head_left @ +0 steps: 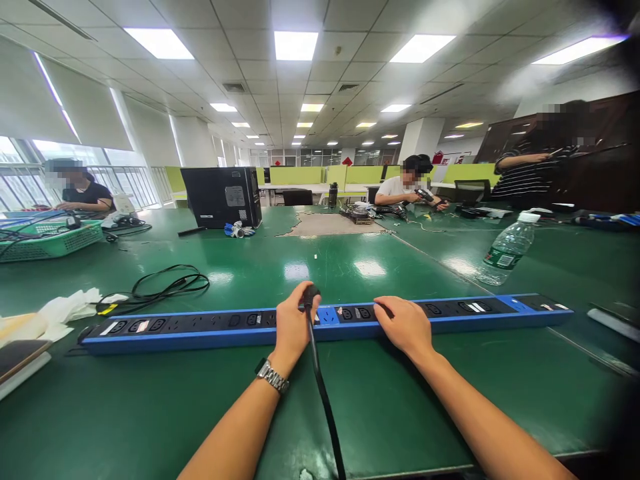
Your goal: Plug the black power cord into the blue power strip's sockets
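Note:
A long blue power strip (200, 340) with a black socket face lies across the green table in front of me. My left hand (293, 323), a metal watch at its wrist, is closed round a black plug (311, 293) above the strip's middle. From the plug a thick black power cable (324, 393) runs down toward my body. To the right of the blue socket section, my right hand (406, 323) is wrapped over the strip, its fingertips partly hidden. Whether the plug's front touches a socket is hidden by my fingers.
A water bottle (510, 247) stands behind the strip's right part. A coiled black cable (170, 283), crumpled white paper (70, 310) and a green basket (55, 241) are at left. Farther back are a black computer case (215, 197) and several people working.

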`<state>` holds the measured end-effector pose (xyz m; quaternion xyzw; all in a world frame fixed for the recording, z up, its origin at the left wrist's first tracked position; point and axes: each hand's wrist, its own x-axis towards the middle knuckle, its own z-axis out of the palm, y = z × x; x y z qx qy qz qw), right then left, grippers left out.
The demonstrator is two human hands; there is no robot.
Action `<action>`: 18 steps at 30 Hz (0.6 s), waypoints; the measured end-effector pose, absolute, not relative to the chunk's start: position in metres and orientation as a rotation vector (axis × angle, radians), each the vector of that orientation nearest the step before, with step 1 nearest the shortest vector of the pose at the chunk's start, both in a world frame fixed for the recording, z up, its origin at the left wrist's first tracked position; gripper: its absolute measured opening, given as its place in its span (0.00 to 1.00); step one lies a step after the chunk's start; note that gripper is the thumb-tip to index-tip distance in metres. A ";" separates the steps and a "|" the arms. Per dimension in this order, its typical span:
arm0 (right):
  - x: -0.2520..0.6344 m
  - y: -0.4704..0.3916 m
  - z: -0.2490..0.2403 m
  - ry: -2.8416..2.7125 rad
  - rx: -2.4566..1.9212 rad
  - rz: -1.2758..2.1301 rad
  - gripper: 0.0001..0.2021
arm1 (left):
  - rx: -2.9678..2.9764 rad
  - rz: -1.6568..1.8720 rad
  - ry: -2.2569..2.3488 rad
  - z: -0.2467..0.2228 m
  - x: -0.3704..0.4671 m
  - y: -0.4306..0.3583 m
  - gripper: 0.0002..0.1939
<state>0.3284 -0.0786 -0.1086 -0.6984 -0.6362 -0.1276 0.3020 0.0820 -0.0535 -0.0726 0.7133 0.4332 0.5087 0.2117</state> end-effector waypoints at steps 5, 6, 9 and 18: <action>0.329 -0.078 -0.110 -1.681 -1.849 -0.346 0.16 | 2.021 1.339 1.383 -0.073 0.027 -0.047 0.18; 0.329 -0.078 -0.110 -1.676 -1.852 -0.347 0.16 | 2.022 1.297 1.435 -0.073 0.016 -0.047 0.18; 0.329 -0.077 -0.110 -1.663 -1.867 -0.343 0.16 | 2.079 1.151 1.486 -0.073 -0.009 -0.049 0.18; 0.326 -0.078 -0.109 -1.654 -1.894 -0.324 0.16 | 2.338 0.974 1.462 -0.072 -0.007 -0.056 0.18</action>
